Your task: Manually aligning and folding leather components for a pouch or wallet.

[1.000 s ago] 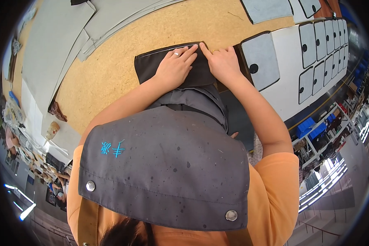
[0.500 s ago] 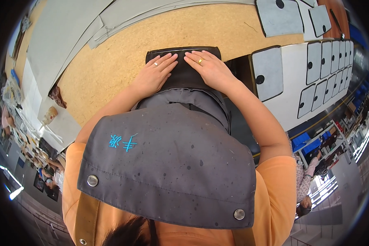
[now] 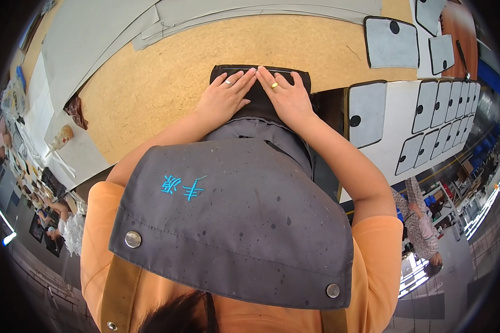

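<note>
A black, leather-like rectangular piece (image 3: 254, 110) lies at the near edge of the tan work board, with a pale line running along its far edge. My left hand (image 3: 221, 101) rests flat on its left half, fingers stretched toward that line. On the right half lies my right hand (image 3: 289, 101), palm down with its fingers slightly spread. The fingertips of both hands come together at the middle of the far edge. Neither hand grips anything. My grey apron (image 3: 233, 205) hides what lies below the piece's near side.
Around the piece spreads the tan board (image 3: 150, 94). Grey sheets (image 3: 89, 44) lie at the far left. Light grey panels with black edging (image 3: 366, 119) stand to the right, several on a white surface (image 3: 397, 122). A small bottle (image 3: 61, 136) and a brown scrap (image 3: 76, 112) sit left. Another person (image 3: 422, 227) is at far right.
My hands have slid toward each other, so the fingertips now meet near the piece's far edge. The whole view has shifted slightly, and the person at far right appears in a different pose.
</note>
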A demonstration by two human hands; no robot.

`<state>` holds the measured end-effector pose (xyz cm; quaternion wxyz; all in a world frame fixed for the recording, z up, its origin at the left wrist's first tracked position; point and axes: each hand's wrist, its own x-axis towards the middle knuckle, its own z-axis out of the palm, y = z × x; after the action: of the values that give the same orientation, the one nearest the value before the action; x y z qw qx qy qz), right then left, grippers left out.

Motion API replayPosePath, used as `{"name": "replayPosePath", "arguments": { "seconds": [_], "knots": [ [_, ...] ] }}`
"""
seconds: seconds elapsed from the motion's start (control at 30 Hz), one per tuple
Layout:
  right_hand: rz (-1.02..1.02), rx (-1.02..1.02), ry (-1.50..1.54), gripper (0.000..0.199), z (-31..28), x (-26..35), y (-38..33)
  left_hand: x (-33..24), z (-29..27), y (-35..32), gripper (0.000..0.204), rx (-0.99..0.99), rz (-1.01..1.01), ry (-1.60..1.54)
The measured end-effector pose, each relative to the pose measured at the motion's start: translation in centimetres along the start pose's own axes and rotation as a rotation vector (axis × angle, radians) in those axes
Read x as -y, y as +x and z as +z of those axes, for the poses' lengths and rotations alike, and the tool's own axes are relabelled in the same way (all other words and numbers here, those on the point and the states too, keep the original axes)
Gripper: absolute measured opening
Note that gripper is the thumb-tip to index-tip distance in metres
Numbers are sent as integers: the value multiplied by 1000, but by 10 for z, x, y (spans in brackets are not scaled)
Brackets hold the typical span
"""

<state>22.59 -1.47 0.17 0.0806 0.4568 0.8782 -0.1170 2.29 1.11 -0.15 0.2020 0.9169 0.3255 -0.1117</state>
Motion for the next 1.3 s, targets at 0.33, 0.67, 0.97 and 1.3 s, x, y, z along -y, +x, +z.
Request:
{"name": "replayPosePath", "arguments": {
  "seconds": [0.33, 0.67, 0.97, 1.3],
  "knots": [
    [-52, -113, 425, 49, -10, -16, 0, 21, -2, -28, 46, -72, 42, -149],
    [-108, 4, 190, 54, -1, 8, 19, 9, 9, -24, 56, -75, -86, -1],
    [487, -101, 270, 21, -33, -35, -22, 24, -14, -28, 37, -313, -234, -160],
    [1193, 153, 2013, 33, -27, -12, -72, -34, -56, 19, 35, -227, 245, -568]
  ]
}}
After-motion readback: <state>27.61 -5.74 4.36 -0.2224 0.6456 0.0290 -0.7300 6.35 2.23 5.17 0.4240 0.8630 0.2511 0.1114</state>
